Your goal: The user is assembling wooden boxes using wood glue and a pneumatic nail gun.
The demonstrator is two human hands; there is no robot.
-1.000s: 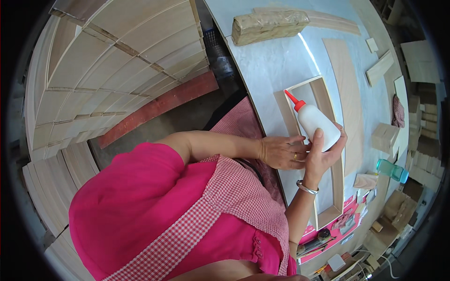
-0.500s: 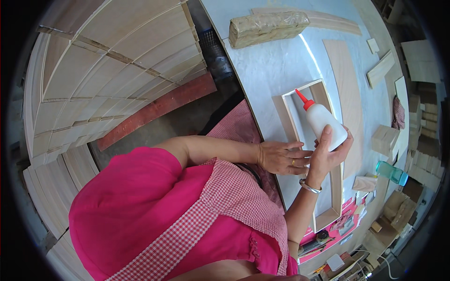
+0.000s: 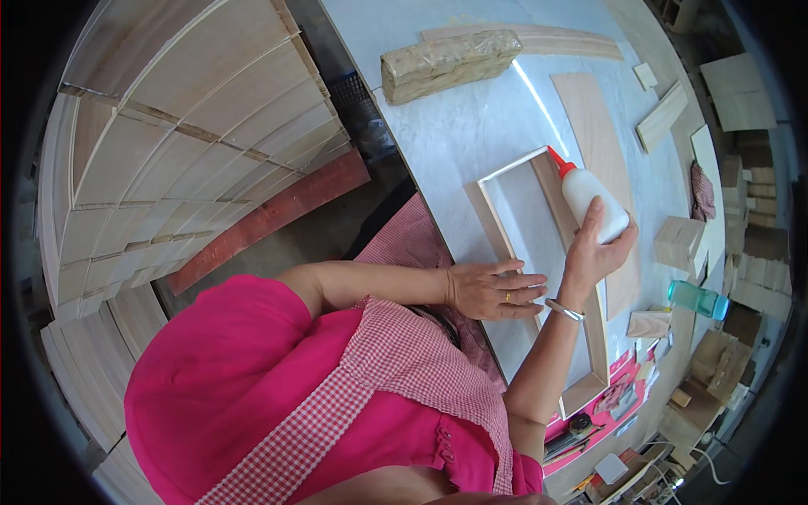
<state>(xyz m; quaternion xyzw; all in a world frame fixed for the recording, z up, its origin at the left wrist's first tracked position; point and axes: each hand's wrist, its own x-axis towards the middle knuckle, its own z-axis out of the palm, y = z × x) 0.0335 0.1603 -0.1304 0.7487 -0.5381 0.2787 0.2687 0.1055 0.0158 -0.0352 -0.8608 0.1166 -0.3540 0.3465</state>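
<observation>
My right hand (image 3: 594, 259) is wrapped round a white squeeze bottle (image 3: 592, 200) with a red pointed nozzle. The nozzle tip is at the far corner of a long, shallow rectangular wooden frame (image 3: 491, 217), apparently touching its top edge; nothing can be seen coming out. Across the frame's near long side lies my left hand (image 3: 498, 290), fingers stretched out and holding nothing. Part of that side is hidden under it. The frame lies flat on the pale worktable (image 3: 438, 151).
A thin wooden board (image 3: 602, 143) lies beyond the frame. A plastic-wrapped block (image 3: 450, 66) sits farther left. Stacked small panels (image 3: 678, 244), a teal bottle (image 3: 697, 300) and a pink mat (image 3: 581, 442) with tools are to the right. Tall stacked wooden boxes (image 3: 210, 126) stand on my left.
My right hand has moved the bottle away from me, bringing its nozzle from above the frame's opening to the far corner. My left hand stays by the near side; the whole view has shifted slightly.
</observation>
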